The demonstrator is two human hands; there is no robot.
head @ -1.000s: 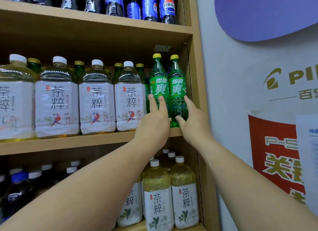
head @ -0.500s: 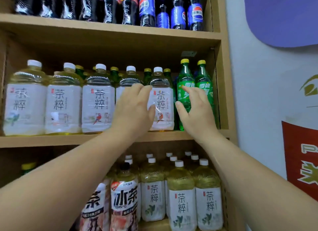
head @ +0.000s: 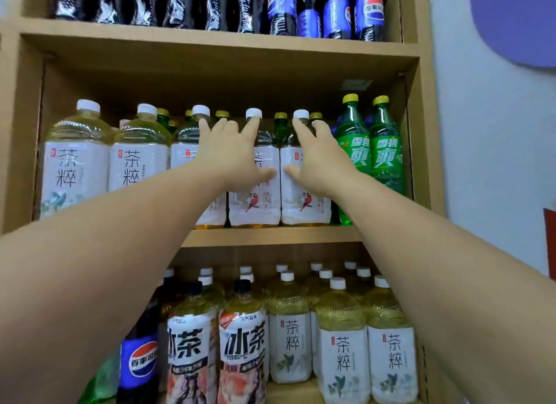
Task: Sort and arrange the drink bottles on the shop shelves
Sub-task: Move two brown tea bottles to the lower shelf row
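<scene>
left hand (head: 231,157) and right hand (head: 319,160), fingers spread flat and unclamped, press the clear plastic white-labelled tea bottles (head: 255,205) just left of the green plastic soda bottles (head: 370,160); judged full, heavy, stiff, slick-labelled, best gripped round the narrow shoulder.

Non-task stuff was nearly all on the right edge. Wall (head: 487,163): plain, pale blue-grey, ran top to bottom of the view. Purple shape (head: 517,21) on the wall, top right corner: flat, rounded lower-left corner, cut off by the frame at top and right. Red poster (head: 551,244) lower down on the same wall at the right edge, well apart from the purple shape. Only a thin strip of it showed, no print visible. Small grey tag (head: 356,84), upper centre-right: rectangular, in shadow, text too blurred to read. Pale sliver (head: 5,0) in the top left corner, too blurred to identify.
</scene>
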